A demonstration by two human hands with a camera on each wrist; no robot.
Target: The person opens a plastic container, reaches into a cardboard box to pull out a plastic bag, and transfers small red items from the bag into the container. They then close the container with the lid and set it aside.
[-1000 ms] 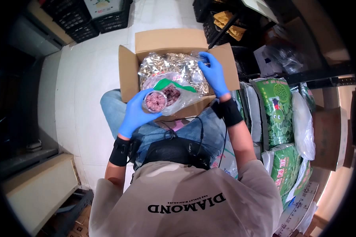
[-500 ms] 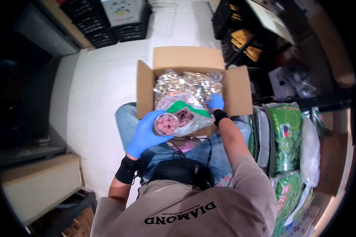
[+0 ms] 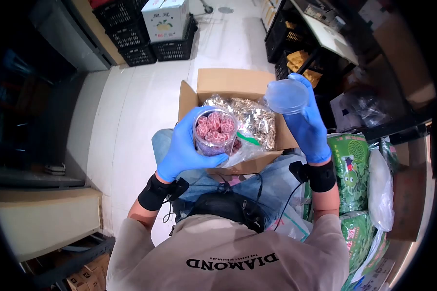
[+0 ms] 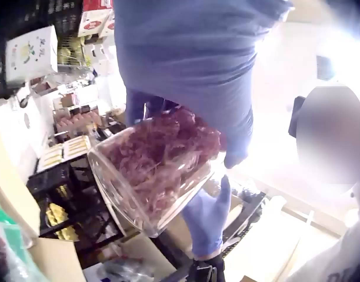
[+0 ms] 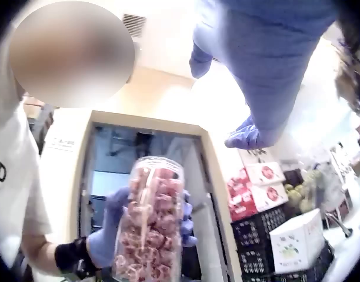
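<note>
My gloved left hand [image 3: 182, 148] grips a clear round plastic jar [image 3: 215, 131] filled with pinkish-red, wrinkled dried pieces. Its top faces up in the head view, uncovered. In the left wrist view, blue fingers wrap the jar [image 4: 162, 167]; the right wrist view shows its side [image 5: 149, 229] packed full. To the right, at about the same height, my gloved right hand [image 3: 310, 131] holds a round translucent lid [image 3: 286, 96] by its edge, apart from the jar. Below both hands, an open cardboard box [image 3: 235, 80] contains clear bags of pale brown dried pieces [image 3: 260, 119].
A clear bag with a green strip [image 3: 248, 139] lies at the box's near side, partly behind the jar. Green printed sacks [image 3: 347, 169] stand at the right. Black crates [image 3: 175, 48] with a white carton [image 3: 166, 22] are at the back left, a shelf [image 3: 332, 41] back right.
My right hand reached down into the box's right side, then rose with the lid in its fingers. My left hand has lifted the jar nearer the head camera, and the view has shifted.
</note>
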